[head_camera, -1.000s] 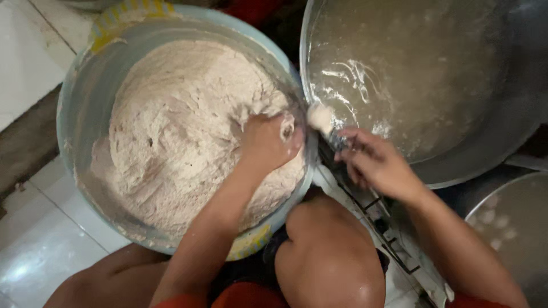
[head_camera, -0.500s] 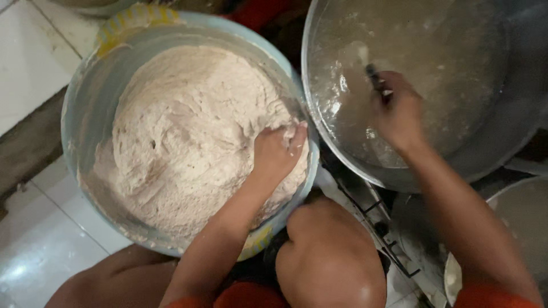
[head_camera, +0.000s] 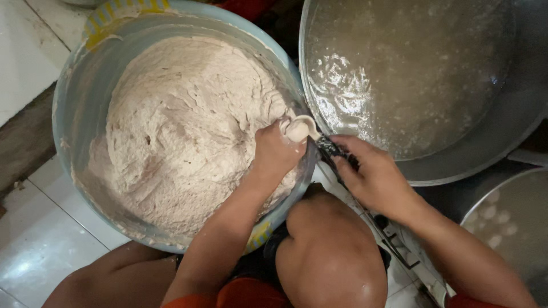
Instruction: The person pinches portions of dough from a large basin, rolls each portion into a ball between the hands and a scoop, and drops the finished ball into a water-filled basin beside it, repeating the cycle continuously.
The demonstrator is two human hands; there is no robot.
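A large light-blue basin [head_camera: 71, 97] holds a thick pale pinkish paste [head_camera: 182, 125]. My left hand [head_camera: 274, 154] is at the basin's right edge, fingers closed around a lump of paste squeezed out at the top of the fist. My right hand [head_camera: 371, 177] holds a spoon with a dark handle [head_camera: 328, 149]; its bowl [head_camera: 302, 128] touches the lump at my left fist. To the right stands a big metal pot of cloudy hot water [head_camera: 422, 74].
A second metal pan [head_camera: 514, 222] with pale round balls in liquid sits at the lower right. My bare knees [head_camera: 331, 256] are below the basin. White floor tiles [head_camera: 34, 228] lie at the left, and a metal stove frame [head_camera: 399, 245] runs under the pots.
My right hand with the spoon has come back from over the water pot to my left fist at the basin's rim. The left hand has stayed in the paste.
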